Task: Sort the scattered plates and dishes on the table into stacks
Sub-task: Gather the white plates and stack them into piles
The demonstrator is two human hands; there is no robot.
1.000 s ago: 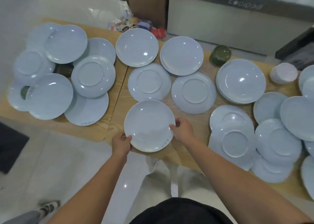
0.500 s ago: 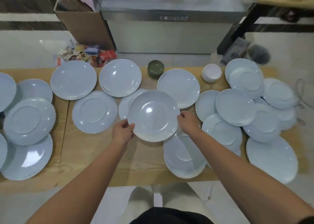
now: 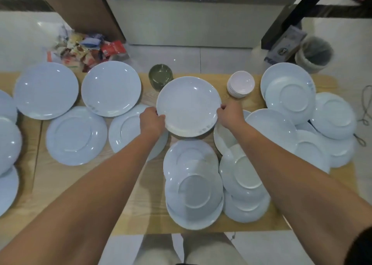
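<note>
Plate [image 3: 188, 105] face-up between both hands; left hand [image 3: 152, 120] gripping its left rim, right hand [image 3: 229, 116] its right rim

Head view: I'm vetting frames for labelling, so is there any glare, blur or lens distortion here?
In the head view, small glare spots dot the glossy pale blue round plate that the left hand and right hand grip, and its neighbours; the wide lens swells both forearms toward the bottom edge; the top corners look soft.
</note>
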